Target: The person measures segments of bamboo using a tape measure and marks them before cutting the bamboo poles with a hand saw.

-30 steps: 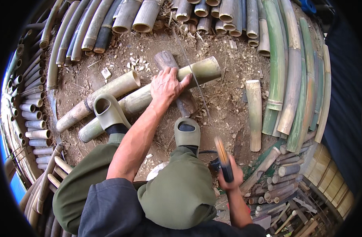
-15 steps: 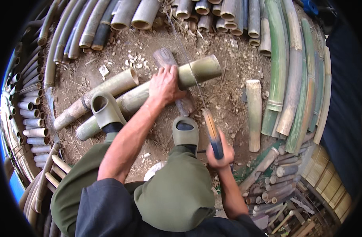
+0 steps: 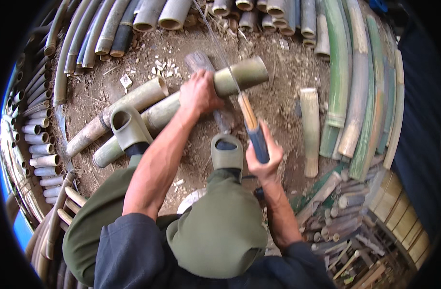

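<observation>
A thick, pale green bamboo pole (image 3: 247, 76) lies slantwise across a short dark wooden block (image 3: 197, 61) on the ground. My left hand (image 3: 199, 94) is wrapped over it beside the block, pressing from above. My right hand (image 3: 265, 156) is closed round the handle of a handsaw (image 3: 249, 118), a light wrap above its dark grip. The thin blade runs away from me across the pole, right of my left hand. My left foot, in a green-grey slide sandal (image 3: 129, 129), overlaps the pole's nearer part. The right sandal (image 3: 226, 153) is beside the block's near end.
A second bamboo piece (image 3: 117, 114) lies left of the pole. One short bamboo length (image 3: 310, 132) is to the right. Stacked bamboo poles (image 3: 348, 86) line the right side, with more at the far edge (image 3: 172, 17) and left. Pale chips (image 3: 165, 68) litter the dirt.
My right hand and the saw have moved forward, away from me, the blade sliding farther across the pole. My left hand keeps its hold on the pole.
</observation>
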The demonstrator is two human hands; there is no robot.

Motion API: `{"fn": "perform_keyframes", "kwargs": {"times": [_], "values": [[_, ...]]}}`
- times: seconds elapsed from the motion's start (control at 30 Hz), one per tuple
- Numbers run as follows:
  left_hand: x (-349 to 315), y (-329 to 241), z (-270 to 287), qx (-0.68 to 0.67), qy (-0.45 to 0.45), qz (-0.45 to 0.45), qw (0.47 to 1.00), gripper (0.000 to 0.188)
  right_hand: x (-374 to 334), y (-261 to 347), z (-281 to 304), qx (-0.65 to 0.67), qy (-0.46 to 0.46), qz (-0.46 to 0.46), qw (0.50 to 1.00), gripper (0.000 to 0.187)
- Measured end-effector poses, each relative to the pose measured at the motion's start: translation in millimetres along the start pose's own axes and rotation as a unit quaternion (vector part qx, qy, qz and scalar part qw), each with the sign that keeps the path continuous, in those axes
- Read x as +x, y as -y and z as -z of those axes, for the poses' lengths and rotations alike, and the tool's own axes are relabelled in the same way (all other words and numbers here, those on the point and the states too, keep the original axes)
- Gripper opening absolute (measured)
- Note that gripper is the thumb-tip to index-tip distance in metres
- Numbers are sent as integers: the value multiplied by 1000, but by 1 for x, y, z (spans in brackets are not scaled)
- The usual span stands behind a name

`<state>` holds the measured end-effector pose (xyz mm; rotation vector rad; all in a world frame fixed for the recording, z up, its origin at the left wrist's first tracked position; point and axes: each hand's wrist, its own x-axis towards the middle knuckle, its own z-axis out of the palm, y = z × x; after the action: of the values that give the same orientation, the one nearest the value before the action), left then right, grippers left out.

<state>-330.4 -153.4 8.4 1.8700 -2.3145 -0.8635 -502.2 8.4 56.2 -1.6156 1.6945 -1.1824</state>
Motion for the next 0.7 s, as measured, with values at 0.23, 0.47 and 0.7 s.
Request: {"fn": "perform_keyframes", "kwargs": {"times": [0.23,0.47,0.7], "values": [[1,16,3,30,14,-1,999,71,-181,65,137,-147,91,-74,982,67],[3,9,0,26,6,-2,1000,70,3,5,-5,-7,8,-28,1000,53],[7,21,6,30,31,9,999,77,-177,40,129,-164,123,-123,971,59]]}}
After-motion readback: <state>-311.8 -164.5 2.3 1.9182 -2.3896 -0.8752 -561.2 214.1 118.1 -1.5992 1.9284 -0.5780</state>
